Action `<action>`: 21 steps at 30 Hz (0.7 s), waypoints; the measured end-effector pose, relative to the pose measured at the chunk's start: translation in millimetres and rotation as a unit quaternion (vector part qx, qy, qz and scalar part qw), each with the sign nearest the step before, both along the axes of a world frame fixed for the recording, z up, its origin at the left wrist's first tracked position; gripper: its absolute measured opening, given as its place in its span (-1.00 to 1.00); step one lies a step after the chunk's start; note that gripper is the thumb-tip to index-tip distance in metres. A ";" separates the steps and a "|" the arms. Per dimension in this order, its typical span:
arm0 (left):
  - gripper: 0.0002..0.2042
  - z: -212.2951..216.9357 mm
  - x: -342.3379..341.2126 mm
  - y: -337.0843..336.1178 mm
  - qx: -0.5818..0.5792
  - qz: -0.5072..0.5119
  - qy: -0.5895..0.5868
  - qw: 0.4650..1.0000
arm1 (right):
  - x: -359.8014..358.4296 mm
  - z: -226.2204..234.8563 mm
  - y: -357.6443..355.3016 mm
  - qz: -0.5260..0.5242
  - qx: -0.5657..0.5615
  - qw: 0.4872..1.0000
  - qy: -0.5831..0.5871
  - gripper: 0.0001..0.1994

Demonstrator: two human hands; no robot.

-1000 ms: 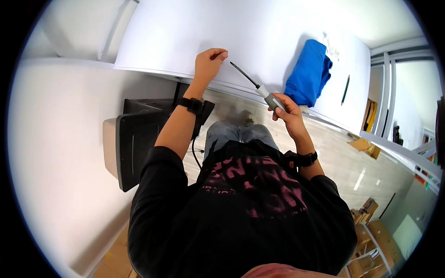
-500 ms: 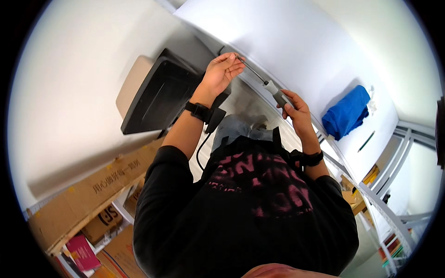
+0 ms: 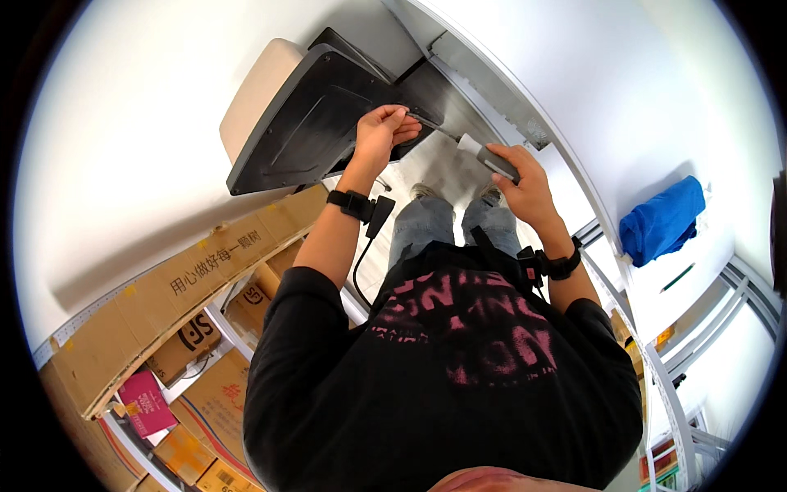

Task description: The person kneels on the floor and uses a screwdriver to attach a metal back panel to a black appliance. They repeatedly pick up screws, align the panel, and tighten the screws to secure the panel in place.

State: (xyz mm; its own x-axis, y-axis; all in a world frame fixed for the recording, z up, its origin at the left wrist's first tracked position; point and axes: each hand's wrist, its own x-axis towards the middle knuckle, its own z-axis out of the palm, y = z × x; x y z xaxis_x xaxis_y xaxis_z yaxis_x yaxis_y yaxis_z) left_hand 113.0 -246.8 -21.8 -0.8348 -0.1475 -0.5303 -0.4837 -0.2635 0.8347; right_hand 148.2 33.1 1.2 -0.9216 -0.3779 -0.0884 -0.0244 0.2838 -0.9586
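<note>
My right hand (image 3: pixel 520 180) is wrapped round the grey and white handle of a screwdriver (image 3: pixel 499 165), whose metal shaft points up and left. At the tip of that shaft, the thumb and forefinger of my left hand (image 3: pixel 384 135) are pinched together, the other fingers loosely bent. Whether a small part such as a screw sits between them is too small to tell. Just behind my left hand stands a black panel (image 3: pixel 299 123) with a raised edge and small holes or screw heads, a beige padded piece (image 3: pixel 261 94) against its far side.
To the right runs a white tabletop (image 3: pixel 574 90) bearing a bundled blue cloth (image 3: pixel 662 221) and a thin dark pen-like stick (image 3: pixel 678 278). Cardboard boxes (image 3: pixel 215 418) fill a shelf at the lower left, beside a long cardboard strip (image 3: pixel 188 279). Metal shelf frames (image 3: pixel 668 394) stand at the right.
The view has shifted, bringing more of the black panel and my legs into sight. Both hands still hold the screwdriver, now lower and in front of the panel's edge.
</note>
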 end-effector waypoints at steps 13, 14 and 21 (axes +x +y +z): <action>-0.85 -65.5 -14.9 -46.8 0.266 0.125 -0.013 0.956 | 18.8 -74.6 -97.9 -0.112 -0.135 0.974 -0.146 -0.64; -0.85 -66.0 -17.9 -45.0 0.272 0.132 -0.008 0.953 | 19.4 -76.1 -102.5 -0.117 -0.146 0.968 -0.167 -0.65; -0.84 -59.5 -32.7 -40.6 0.267 0.167 -0.018 0.949 | 11.3 -73.4 -118.4 -0.133 -0.159 0.966 -0.152 -0.64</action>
